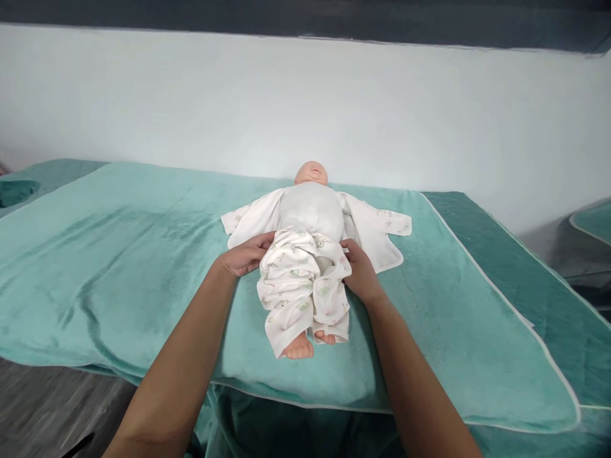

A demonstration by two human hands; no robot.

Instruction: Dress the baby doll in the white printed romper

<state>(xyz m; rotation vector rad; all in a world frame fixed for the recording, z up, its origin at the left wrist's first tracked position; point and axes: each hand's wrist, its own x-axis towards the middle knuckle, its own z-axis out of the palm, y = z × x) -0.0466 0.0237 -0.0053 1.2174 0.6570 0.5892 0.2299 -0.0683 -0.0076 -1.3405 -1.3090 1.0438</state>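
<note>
A baby doll (311,205) lies on its back on a teal towel (119,254), head toward the wall. It wears white printed trousers (300,286); its bare feet stick out at the near end. An open white jacket (377,229) is spread under its torso. My left hand (245,254) grips the trousers' waistband at the doll's left hip side of the picture, fingers closed on the cloth. At the other hip my right hand (359,270) pinches the waistband as well.
The towel covers a padded table (548,299) with a darker teal cover, which ends near the bottom edge. A white wall (305,108) rises right behind. Another teal-covered surface (594,219) shows at the far right, and a dark floor (42,407) lower left.
</note>
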